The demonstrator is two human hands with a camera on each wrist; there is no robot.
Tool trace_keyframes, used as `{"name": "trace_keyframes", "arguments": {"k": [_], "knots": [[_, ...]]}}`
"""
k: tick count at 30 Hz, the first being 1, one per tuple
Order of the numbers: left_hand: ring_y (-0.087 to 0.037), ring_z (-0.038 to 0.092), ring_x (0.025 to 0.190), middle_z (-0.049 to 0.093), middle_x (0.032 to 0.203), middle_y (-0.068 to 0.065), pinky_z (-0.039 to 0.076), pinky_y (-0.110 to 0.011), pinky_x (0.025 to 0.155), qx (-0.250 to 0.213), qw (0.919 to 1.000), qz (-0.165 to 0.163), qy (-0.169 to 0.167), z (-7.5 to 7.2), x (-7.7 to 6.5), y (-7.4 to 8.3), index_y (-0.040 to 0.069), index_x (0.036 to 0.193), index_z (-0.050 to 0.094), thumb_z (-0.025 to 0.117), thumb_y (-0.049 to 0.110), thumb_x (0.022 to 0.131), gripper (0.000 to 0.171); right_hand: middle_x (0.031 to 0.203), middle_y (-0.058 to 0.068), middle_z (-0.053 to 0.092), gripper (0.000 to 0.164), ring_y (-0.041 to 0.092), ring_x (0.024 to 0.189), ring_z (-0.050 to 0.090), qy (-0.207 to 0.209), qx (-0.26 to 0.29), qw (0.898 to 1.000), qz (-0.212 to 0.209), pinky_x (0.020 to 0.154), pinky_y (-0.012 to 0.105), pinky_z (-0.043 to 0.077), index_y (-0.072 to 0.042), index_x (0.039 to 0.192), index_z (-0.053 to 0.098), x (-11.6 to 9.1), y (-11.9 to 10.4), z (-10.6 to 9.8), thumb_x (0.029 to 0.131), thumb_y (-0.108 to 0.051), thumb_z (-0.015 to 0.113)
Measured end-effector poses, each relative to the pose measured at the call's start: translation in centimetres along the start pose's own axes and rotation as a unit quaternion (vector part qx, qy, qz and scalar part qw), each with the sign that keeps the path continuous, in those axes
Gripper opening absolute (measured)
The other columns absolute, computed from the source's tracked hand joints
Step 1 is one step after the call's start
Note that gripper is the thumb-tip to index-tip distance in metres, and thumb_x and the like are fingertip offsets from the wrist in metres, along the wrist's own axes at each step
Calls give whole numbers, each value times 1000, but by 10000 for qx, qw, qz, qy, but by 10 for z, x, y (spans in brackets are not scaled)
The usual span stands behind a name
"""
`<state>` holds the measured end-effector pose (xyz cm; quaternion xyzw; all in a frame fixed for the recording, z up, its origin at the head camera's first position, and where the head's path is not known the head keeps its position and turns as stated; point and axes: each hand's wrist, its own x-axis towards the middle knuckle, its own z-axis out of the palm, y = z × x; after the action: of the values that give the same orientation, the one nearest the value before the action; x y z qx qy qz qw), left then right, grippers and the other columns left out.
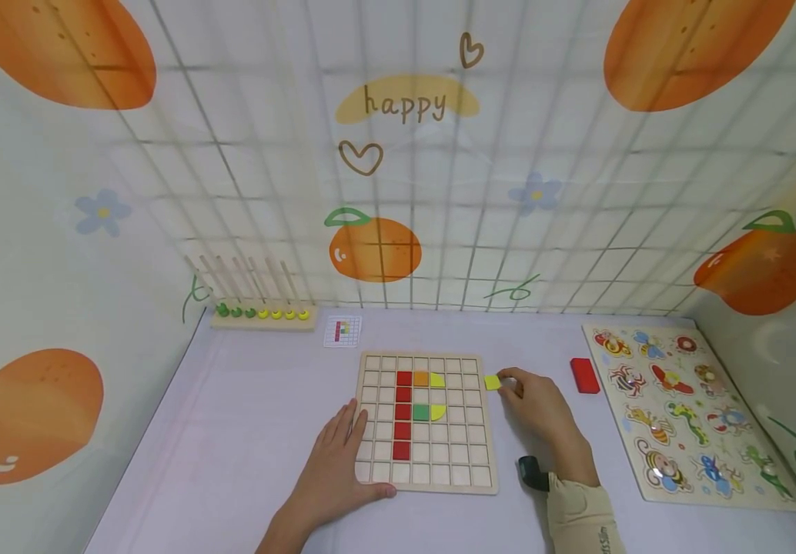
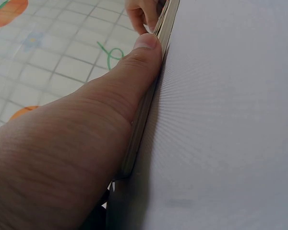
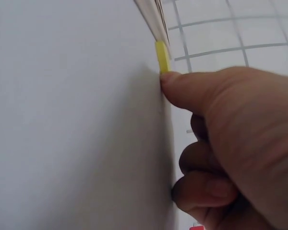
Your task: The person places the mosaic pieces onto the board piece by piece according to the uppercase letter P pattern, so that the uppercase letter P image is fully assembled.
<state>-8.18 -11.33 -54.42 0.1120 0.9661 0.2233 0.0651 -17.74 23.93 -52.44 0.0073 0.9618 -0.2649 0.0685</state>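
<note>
A square wooden grid board (image 1: 453,454) lies on the table. A column of several red tiles (image 1: 403,411) stands in it; beside them are an orange tile (image 1: 421,378), a green tile (image 1: 421,412) and two yellow rounded tiles (image 1: 437,380). My left hand (image 1: 332,469) rests at the board's lower left corner, fingers extended along the left edge, thumb along the near edge. Between thumb and fingertip, my right hand (image 1: 540,408) pinches a yellow square tile (image 1: 493,382) just off the board's right edge. In the right wrist view this tile (image 3: 162,56) shows edge-on, close to the board.
A small pattern card (image 1: 342,332) lies behind the board. Back left stands a wooden peg rack (image 1: 262,325) with green and yellow beads. To the right are a red block (image 1: 585,375) and an insect puzzle board (image 1: 692,415). A printed curtain (image 1: 439,192) hangs behind.
</note>
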Motion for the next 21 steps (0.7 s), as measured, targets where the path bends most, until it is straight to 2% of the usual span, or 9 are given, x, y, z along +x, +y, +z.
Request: {"name": "trace_keyframes", "arguments": {"k": [5,8,16,21], "knots": [[-32,15,159,12,173,-9,23,-56,126,1,10000,56,43,1,0,0,10,163,25,72,85,65,132,66,3,44,47,17,66,46,-79,-52,9999,-123,64,31,40,-21,143,60,-1,1,1,97,-22,69],[-32,16,159,12,173,-9,24,-56,125,19,10000,60,50,0,0,0,10,163,25,71,86,64,132,66,2,45,42,17,71,49,-141,-104,9998,-112,68,32,42,-21,140,63,0,1,2,98,-23,68],[-32,14,159,10,174,-9,22,-56,126,-3,10000,18,-2,0,-1,0,11,163,24,71,85,65,132,61,1,45,35,17,68,52,-62,-188,9997,-138,68,33,43,-7,130,65,4,-1,4,97,-21,63],[-30,13,160,8,174,-7,22,-54,127,5,10000,-23,-31,0,0,0,13,164,22,71,86,65,132,60,0,45,36,18,68,52,47,-179,9997,-187,66,32,41,-3,128,66,4,-1,4,95,-18,62]]}}
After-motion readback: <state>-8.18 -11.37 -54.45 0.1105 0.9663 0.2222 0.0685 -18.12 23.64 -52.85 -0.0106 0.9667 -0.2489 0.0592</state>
